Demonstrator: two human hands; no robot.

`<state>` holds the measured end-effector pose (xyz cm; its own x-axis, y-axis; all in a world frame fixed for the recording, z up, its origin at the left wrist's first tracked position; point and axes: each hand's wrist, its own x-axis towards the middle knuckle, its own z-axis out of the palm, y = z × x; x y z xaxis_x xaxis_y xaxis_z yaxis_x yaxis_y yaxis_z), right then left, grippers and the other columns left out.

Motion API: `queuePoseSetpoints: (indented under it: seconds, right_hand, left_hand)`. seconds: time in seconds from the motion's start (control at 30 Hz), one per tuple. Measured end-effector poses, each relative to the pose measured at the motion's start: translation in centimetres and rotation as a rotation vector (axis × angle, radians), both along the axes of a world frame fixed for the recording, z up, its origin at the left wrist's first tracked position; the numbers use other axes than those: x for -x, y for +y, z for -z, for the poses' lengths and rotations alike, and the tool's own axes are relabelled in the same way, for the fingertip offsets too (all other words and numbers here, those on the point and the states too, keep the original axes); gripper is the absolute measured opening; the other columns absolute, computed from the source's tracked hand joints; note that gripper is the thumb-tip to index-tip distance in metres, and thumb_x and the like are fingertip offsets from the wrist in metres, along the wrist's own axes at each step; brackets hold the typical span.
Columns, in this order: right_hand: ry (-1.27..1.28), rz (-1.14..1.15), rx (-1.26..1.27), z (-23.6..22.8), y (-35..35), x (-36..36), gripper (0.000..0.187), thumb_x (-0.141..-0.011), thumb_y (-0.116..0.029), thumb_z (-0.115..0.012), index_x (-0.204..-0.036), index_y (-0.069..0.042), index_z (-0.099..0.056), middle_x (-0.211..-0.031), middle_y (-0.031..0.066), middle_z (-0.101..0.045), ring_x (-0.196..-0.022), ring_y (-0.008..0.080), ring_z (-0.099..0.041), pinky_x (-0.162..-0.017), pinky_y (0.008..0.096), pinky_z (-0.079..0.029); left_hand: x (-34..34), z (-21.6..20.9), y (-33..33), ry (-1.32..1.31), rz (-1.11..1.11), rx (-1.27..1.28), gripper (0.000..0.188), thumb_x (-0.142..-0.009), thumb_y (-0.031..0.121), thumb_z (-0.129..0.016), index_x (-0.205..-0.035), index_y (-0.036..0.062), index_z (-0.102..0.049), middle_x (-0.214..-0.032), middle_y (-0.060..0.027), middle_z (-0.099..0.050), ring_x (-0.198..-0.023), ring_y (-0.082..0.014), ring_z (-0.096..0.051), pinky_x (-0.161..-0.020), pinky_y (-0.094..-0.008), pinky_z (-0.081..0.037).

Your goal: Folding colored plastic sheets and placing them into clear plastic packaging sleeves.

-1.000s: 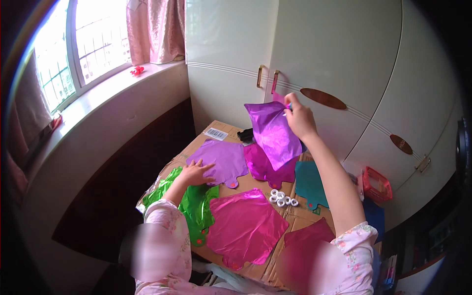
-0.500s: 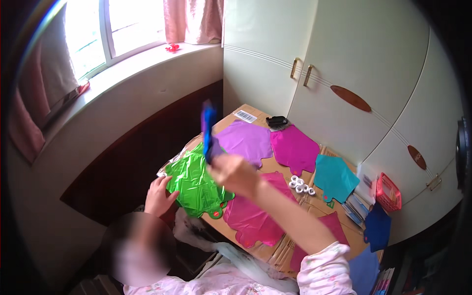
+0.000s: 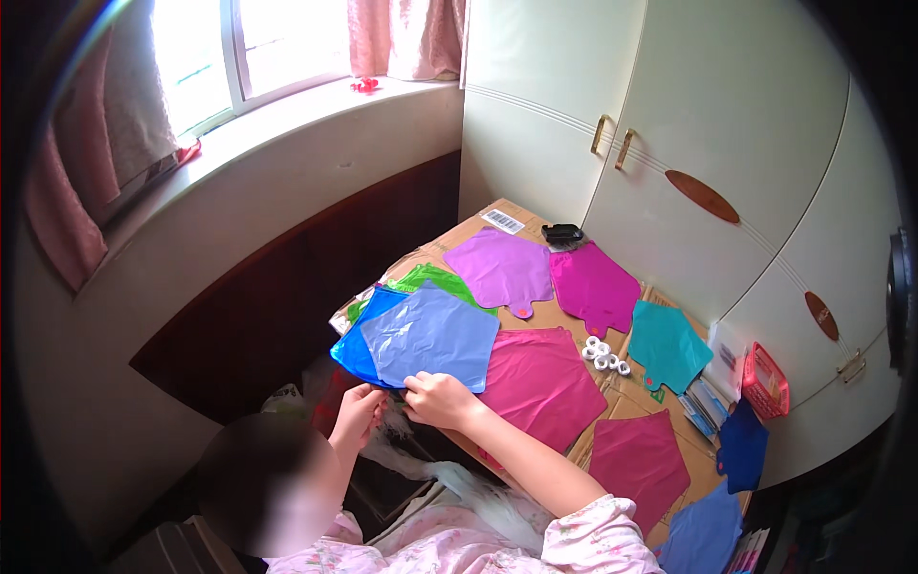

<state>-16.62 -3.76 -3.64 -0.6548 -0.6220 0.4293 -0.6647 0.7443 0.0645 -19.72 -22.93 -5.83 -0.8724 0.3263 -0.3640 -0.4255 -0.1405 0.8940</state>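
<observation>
Hands meet at the near edge of a blue foil balloon (image 3: pixel 421 337). The left hand (image 3: pixel 359 411) is curled and pinches the balloon's near corner. The right hand (image 3: pixel 438 398) is closed on the same edge, just beside the left hand. The blue balloon lies flat at the near left end of the cardboard table (image 3: pixel 497 218), on top of a green balloon (image 3: pixel 430 278). To its right lies a pink balloon (image 3: pixel 540 383). Farther away lies a purple balloon (image 3: pixel 502 268). Small white rolls (image 3: pixel 604 354) sit near the middle.
</observation>
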Motion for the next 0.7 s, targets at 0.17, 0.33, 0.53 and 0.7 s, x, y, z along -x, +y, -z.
queuePoseSetpoints:
  seconds: [0.17,0.33,0.53,0.7]
  right_hand:
    - [-0.108,0.164,0.325,1.1,-0.4,0.3,0.014,-0.078,-0.022,-0.062,-0.074,-0.009,-0.065,-0.078,0.0055,-0.059,-0.074,0.0239,-0.062,-0.062,0.0349,-0.052]
    - [-0.328,0.338,0.618,0.7,-0.6,0.5,0.016,-0.079,-0.025,-0.064,-0.083,-0.011,-0.071,-0.08,0.0078,-0.064,-0.075,0.0287,-0.064,-0.066,0.039,-0.051]
    - [-0.438,0.418,0.68,0.9,-0.1,1.0,0.018,-0.077,-0.028,-0.065,-0.084,-0.012,-0.072,-0.086,0.0074,-0.067,-0.08,0.0277,-0.065,-0.072,0.0392,-0.051]
    - [-0.456,0.412,0.794,1.2,0.0,1.3,0.019,-0.073,-0.024,-0.07,-0.084,-0.009,-0.073,-0.081,0.01,-0.068,-0.075,0.0257,-0.066,-0.068,0.0342,-0.051]
  left_hand:
    - [0.4,-1.5,0.7,0.0,-0.013,0.014,0.007,-0.086,0.012,-0.059,-0.083,0.0059,-0.059,-0.067,0.0031,-0.052,-0.052,-0.0033,-0.045,-0.042,-0.0171,-0.031]
    - [0.4,0.0,0.7,0.178,-0.113,0.127,0.01,-0.087,0.014,-0.06,-0.085,0.0051,-0.06,-0.074,0.003,-0.054,-0.065,-0.0052,-0.051,-0.053,-0.0195,-0.04]
    - [-0.3,-0.5,0.9,1.078,-0.173,0.538,0.011,-0.084,0.013,-0.061,-0.093,0.0062,-0.064,-0.089,-0.0049,-0.061,-0.091,-0.0211,-0.056,-0.08,-0.0312,-0.043]
    - [-0.4,-2.2,0.6,1.288,-0.062,0.779,0.013,-0.081,0.015,-0.063,-0.093,0.0106,-0.067,-0.092,-0.0048,-0.062,-0.097,-0.0253,-0.053,-0.084,-0.0367,-0.038]
